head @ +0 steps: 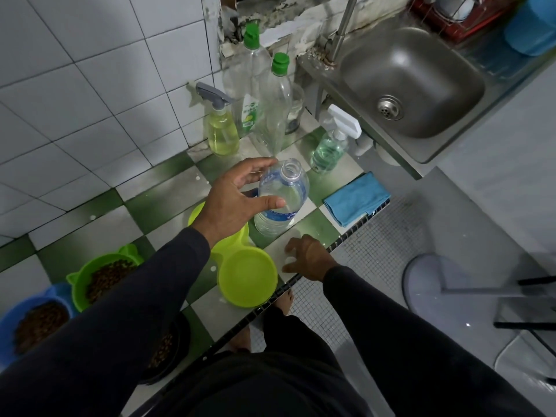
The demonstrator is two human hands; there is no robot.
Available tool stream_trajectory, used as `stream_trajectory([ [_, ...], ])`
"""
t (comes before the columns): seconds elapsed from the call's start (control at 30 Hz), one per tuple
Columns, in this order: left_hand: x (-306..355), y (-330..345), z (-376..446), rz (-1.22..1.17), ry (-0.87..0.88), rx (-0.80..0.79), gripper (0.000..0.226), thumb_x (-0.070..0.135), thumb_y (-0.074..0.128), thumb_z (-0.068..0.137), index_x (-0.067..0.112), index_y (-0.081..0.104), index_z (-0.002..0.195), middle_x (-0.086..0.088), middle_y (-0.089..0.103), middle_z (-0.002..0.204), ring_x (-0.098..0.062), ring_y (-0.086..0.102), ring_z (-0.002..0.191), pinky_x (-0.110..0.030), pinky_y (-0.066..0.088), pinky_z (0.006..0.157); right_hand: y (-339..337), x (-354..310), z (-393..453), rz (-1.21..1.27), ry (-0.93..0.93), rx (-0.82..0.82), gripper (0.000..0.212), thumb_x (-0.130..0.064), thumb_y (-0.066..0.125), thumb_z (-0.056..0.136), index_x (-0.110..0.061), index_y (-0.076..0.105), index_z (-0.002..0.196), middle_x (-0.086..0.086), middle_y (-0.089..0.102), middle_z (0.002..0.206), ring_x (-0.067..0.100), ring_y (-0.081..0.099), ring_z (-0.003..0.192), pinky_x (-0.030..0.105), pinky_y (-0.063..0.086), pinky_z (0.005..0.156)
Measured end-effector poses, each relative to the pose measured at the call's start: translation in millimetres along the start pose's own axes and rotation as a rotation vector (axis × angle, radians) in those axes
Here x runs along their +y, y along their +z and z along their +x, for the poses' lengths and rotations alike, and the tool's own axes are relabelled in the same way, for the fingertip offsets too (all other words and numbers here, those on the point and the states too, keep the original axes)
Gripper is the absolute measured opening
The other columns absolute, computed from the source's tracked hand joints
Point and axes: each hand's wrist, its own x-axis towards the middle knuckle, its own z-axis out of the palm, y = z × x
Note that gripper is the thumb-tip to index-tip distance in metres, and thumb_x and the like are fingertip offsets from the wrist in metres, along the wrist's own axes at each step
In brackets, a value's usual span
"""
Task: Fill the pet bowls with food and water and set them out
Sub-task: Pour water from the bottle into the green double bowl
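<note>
My left hand (237, 195) grips an uncapped clear water bottle (282, 197) with a blue label, held a little tilted above the green-and-white checked tile ledge (168, 200). Below it lies a lime-green double pet bowl (245, 279); its near well looks empty and my left arm hides most of the far well. My right hand (307, 258) hovers over the ledge's front edge, fingers spread, holding nothing. To the left, a green cat-eared bowl (105, 278) and a blue bowl (36, 320) both hold brown kibble. A dark bowl (168, 347) with kibble shows under my left sleeve.
Two tall clear bottles with green caps (272, 97), a yellow spray bottle (221, 127) and a pale green spray bottle (331, 145) stand at the back of the ledge. A folded blue cloth (356, 198) lies right of the bottle. A steel sink (412, 82) sits at upper right.
</note>
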Motion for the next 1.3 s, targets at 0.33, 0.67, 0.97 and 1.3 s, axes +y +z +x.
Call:
stream_trajectory([
  [0.33, 0, 0, 1, -0.004, 0.023, -0.012, 0.073, 0.033, 0.096, 0.066, 0.028, 0.065, 0.133, 0.008, 0.066, 0.135, -0.018, 0.062, 0.126, -0.053, 0.054, 0.104, 8, 5, -4, -0.016, -0.055, 0.088, 0.031, -0.02, 0.076, 0.081, -0.017, 0.066, 0.111, 0.005, 0.053, 0.107, 0.026, 0.056, 0.102, 0.026, 0.044, 0.074],
  [0.67, -20, -2, -7, 0.021, -0.057, -0.123, 0.094, 0.026, 0.093, 0.071, 0.05, 0.042, 0.146, 0.023, 0.053, 0.146, 0.002, 0.048, 0.137, -0.032, 0.046, 0.106, -63, -46, -42, 0.464, -0.16, 0.598, 0.026, -0.032, 0.067, 0.061, -0.028, 0.05, 0.08, 0.006, 0.057, 0.081, 0.031, 0.06, 0.066, 0.047, 0.057, 0.054],
  [0.97, -56, 10, -11, 0.007, -0.179, -0.119, 0.099, 0.023, 0.096, 0.071, 0.045, 0.04, 0.15, 0.025, 0.051, 0.147, -0.007, 0.042, 0.142, -0.051, 0.046, 0.112, -147, -109, -94, 0.435, -0.503, 0.814, 0.027, -0.011, 0.079, 0.08, -0.015, 0.074, 0.106, -0.004, 0.065, 0.103, 0.009, 0.064, 0.085, 0.022, 0.056, 0.071],
  [1.3, -58, 13, -5, -0.037, -0.186, -0.065, 0.089, 0.039, 0.095, 0.057, 0.04, 0.057, 0.137, 0.015, 0.063, 0.135, -0.012, 0.051, 0.135, -0.053, 0.053, 0.105, -165, -117, -78, 0.228, -0.573, 0.677, 0.018, -0.015, 0.083, 0.08, -0.013, 0.069, 0.091, -0.003, 0.071, 0.096, 0.011, 0.067, 0.078, 0.031, 0.058, 0.072],
])
